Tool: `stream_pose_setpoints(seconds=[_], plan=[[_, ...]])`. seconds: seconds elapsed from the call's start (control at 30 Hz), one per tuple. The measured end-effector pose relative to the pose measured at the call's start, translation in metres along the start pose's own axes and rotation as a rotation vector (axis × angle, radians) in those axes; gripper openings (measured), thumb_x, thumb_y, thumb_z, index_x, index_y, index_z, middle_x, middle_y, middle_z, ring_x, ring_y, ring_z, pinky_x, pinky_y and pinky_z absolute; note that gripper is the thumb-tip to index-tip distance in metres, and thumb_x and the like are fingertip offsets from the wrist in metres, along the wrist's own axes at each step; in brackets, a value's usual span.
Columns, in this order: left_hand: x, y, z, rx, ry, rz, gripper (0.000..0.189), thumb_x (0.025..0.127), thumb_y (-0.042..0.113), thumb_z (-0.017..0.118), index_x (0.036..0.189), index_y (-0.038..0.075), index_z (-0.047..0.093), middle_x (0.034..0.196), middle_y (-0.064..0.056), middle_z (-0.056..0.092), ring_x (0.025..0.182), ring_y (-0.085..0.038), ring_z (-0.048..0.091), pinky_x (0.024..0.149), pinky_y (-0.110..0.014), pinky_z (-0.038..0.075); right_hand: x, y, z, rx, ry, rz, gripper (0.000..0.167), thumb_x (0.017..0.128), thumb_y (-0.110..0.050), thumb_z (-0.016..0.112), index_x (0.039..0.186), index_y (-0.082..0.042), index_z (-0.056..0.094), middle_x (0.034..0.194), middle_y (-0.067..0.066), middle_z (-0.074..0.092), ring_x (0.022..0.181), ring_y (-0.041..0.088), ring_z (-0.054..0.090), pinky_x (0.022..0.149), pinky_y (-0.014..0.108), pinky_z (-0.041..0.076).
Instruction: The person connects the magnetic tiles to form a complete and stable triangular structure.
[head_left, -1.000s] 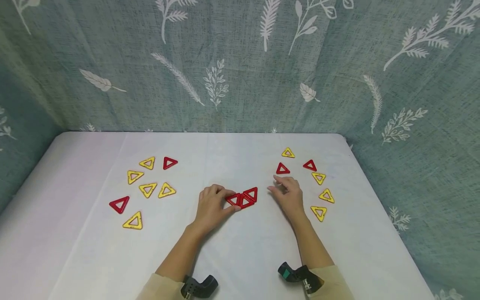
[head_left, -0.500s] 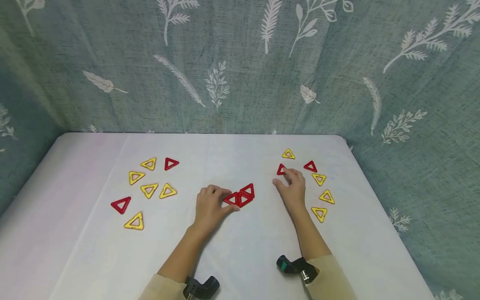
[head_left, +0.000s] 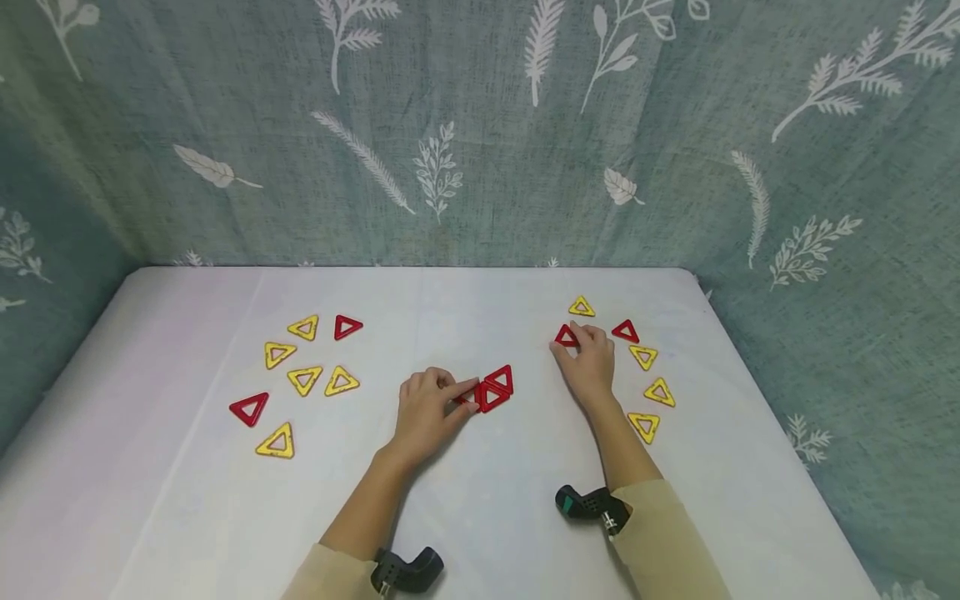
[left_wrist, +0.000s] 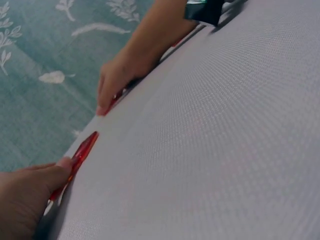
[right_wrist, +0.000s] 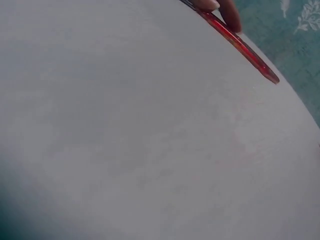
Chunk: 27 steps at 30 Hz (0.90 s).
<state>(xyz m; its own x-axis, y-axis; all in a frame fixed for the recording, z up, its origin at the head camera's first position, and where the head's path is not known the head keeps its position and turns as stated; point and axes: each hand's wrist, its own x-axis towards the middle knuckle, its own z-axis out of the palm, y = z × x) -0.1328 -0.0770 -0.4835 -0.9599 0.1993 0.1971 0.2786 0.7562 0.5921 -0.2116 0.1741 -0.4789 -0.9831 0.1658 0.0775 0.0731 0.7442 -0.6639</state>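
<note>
Three flat red triangle tiles form a joined row at the middle of the table in the head view. My left hand (head_left: 427,408) pinches the leftmost tile (head_left: 468,397) between thumb and finger, partly covering it. The other two red tiles (head_left: 492,397) extend to its right. Farther right and back, my right hand (head_left: 591,367) pinches a separate red triangle tile (head_left: 566,336) by its edges. In the left wrist view the joined row (left_wrist: 82,154) appears nearly edge-on. A red strip (right_wrist: 245,50) with fingertips at its upper end shows in the right wrist view.
Several yellow triangle tiles (head_left: 305,381) and two red ones (head_left: 249,409) lie at the left of the white table (head_left: 480,517). More yellow tiles (head_left: 660,392) and a red one (head_left: 626,331) lie beyond the right hand. A patterned green cloth (head_left: 480,167) hangs behind.
My right hand has moved forward and its thumb and finger have closed on the red tile. The left hand's finger has shifted over its tile, covering more of it.
</note>
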Motion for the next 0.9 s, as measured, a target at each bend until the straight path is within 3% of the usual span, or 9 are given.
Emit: stream_pose_setpoints(seconds=[0.27, 0.53, 0.7, 0.9], plan=[[0.003, 0.001, -0.003, 0.007, 0.016, -0.004, 0.038, 0.084, 0.032, 0.071, 0.12, 0.023, 0.067, 0.099, -0.002, 0.049, 0.099, -0.023, 0.04, 0.091, -0.044, 0.028, 0.005, -0.005, 0.001, -0.043, -0.008, 0.009, 0.052, 0.088, -0.036, 0.063, 0.135, -0.015, 0.053, 0.133, 0.014, 0.042, 0.12, 0.031, 0.036, 0.096, 0.048, 0.032], [0.002, 0.003, 0.0, -0.006, 0.052, -0.024, 0.04, 0.081, 0.033, 0.074, 0.118, 0.019, 0.068, 0.097, -0.002, 0.049, 0.098, -0.022, 0.041, 0.09, -0.044, 0.031, -0.009, -0.005, -0.003, -0.032, 0.0, -0.005, 0.051, 0.086, -0.036, 0.067, 0.131, -0.015, 0.057, 0.129, 0.015, 0.047, 0.116, 0.031, 0.04, 0.092, 0.048, 0.038], [-0.001, 0.002, 0.002, -0.001, 0.078, -0.003, 0.043, 0.079, 0.031, 0.076, 0.118, 0.015, 0.068, 0.103, -0.005, 0.051, 0.102, -0.023, 0.043, 0.091, -0.045, 0.033, -0.022, -0.001, -0.001, -0.026, -0.017, -0.04, 0.05, 0.084, -0.035, 0.07, 0.129, -0.015, 0.059, 0.126, 0.015, 0.049, 0.112, 0.031, 0.042, 0.089, 0.047, 0.038], [0.0, 0.0, 0.002, 0.022, 0.056, 0.034, 0.046, 0.081, 0.033, 0.072, 0.124, 0.017, 0.064, 0.107, -0.005, 0.051, 0.105, -0.024, 0.042, 0.093, -0.046, 0.03, -0.04, 0.0, -0.003, -0.011, -0.046, -0.094, 0.049, 0.082, -0.033, 0.073, 0.125, -0.015, 0.062, 0.119, 0.013, 0.052, 0.106, 0.03, 0.045, 0.085, 0.045, 0.036]])
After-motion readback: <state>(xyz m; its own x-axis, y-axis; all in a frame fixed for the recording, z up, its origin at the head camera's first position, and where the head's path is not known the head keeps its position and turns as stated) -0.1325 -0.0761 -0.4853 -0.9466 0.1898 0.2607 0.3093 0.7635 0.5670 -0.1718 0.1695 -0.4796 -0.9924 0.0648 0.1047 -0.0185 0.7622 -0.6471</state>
